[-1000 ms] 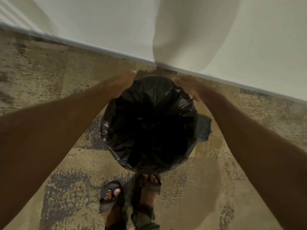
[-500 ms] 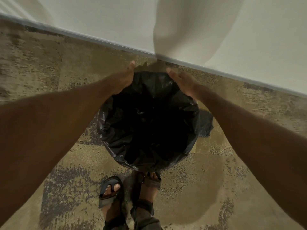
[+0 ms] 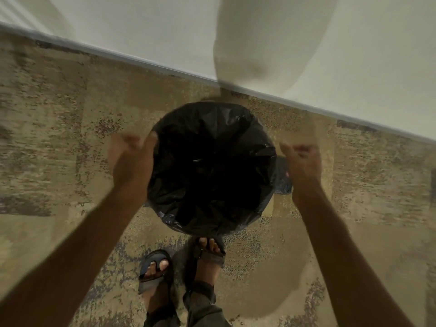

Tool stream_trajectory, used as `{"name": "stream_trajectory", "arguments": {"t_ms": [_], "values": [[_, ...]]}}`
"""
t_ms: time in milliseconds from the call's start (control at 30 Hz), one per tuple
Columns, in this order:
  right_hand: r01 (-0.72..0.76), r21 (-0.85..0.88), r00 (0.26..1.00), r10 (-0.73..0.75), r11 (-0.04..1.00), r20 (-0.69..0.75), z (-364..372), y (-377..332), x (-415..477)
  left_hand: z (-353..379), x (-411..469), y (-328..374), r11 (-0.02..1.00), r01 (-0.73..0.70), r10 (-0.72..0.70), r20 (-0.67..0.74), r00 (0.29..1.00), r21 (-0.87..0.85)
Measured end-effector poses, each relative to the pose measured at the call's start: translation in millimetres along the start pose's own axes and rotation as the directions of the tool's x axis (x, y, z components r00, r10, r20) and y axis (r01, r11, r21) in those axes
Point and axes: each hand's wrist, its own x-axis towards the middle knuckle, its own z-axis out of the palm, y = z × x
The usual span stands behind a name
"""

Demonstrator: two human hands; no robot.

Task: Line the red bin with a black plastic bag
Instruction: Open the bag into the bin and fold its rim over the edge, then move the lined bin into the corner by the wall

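The black plastic bag [image 3: 212, 166] is spread over the round bin's mouth and folded down over its rim, hiding the bin completely; no red shows. My left hand [image 3: 132, 161] is at the bag's left rim, with the thumb on the edge and the fingers curled outside. It is blurred. My right hand [image 3: 304, 161] is just right of the bin with its fingers curled, next to a loose dark flap of bag [image 3: 283, 178]. Blur hides whether it holds that flap.
The bin stands on mottled tan carpet [image 3: 70, 149] close to a white wall [image 3: 141, 31] with a grey baseboard. My two sandalled feet [image 3: 179, 267] are right against the bin's near side.
Both hands have moved from the bag's far rim back along its sides to the left and right of the bin. The bag's rim now lies flatter over the bin.
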Motion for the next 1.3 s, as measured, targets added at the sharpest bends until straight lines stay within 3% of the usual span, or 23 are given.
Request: {"name": "stream_trajectory", "arguments": {"t_ms": [100, 200, 267, 367, 467, 633, 867, 1300], "values": [[-0.244, 0.065, 0.965, 0.235, 0.968, 0.113, -14, 42, -42, -20, -29, -58, 0.970, 0.243, -0.243, 0.013, 0.970, -0.005], [-0.529, 0.113, 0.832, 0.488, 0.841, 0.265, -15, 71, -61, -28, -37, -92, 0.836, 0.536, -0.513, 0.180, 0.840, -0.119], [-0.642, 0.145, 0.744, 0.567, 0.753, 0.353, -13, 83, -69, -30, -42, -100, 0.716, 0.652, -0.556, 0.362, 0.748, -0.247], [-0.708, 0.232, 0.682, 0.560, 0.667, 0.470, -6, 90, -70, -26, -37, -109, 0.686, 0.650, -0.476, 0.475, 0.740, -0.327], [-0.711, 0.314, 0.690, 0.537, 0.629, 0.486, -1, 100, -68, -24, -30, -112, 0.709, 0.615, -0.441, 0.463, 0.769, -0.346], [-0.654, 0.402, 0.748, 0.466, 0.641, 0.473, -2, 109, -68, -30, -21, -118, 0.658, 0.657, -0.437, 0.523, 0.732, -0.369], [-0.473, 0.398, 0.872, 0.354, 0.786, 0.338, 0, 113, -78, -29, -31, -114, 0.761, 0.559, -0.391, 0.455, 0.800, -0.329], [-0.327, 0.356, 0.929, 0.229, 0.875, 0.290, 17, 92, -107, -50, -33, -105, 0.838, 0.440, -0.349, 0.303, 0.887, -0.322]]}}
